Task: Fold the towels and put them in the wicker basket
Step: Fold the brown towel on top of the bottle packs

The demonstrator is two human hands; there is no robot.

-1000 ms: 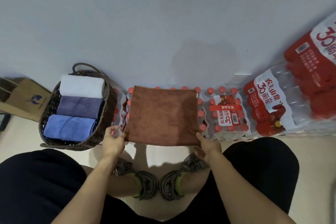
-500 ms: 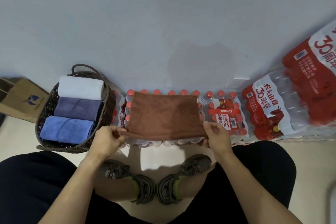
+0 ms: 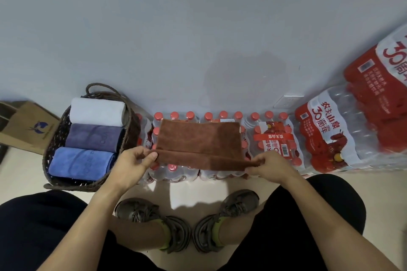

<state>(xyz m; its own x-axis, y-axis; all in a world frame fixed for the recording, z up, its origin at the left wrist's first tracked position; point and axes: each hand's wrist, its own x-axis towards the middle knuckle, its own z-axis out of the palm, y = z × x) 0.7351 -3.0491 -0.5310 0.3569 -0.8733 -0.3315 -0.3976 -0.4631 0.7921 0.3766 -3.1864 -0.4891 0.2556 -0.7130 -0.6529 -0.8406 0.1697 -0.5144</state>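
Shrink-wrapped water bottle packs (image 3: 222,143) run along wall base, 12 to 3 o'clock. Wicker basket (image 3: 52,145) at 9 o'clock w/ three rolled towels: white (image 3: 97,111), purple (image 3: 94,137), blue (image 3: 81,161). Brown towel (image 3: 198,138) lies flat on packs, centre frame, near edge doubled over. Left hand (image 3: 132,161) pinches its near-left corner, thumb on top; right hand (image 3: 269,164) pinches near-right corner, grip prob. thumb-and-fingers, partly hidden. Forearms angled inward.

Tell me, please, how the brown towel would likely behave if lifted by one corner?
The brown towel is probably floppy: it drapes over the bottle caps and creases where the left hand and right hand pinch it. It looks light and grippy, so unlikely to slip.
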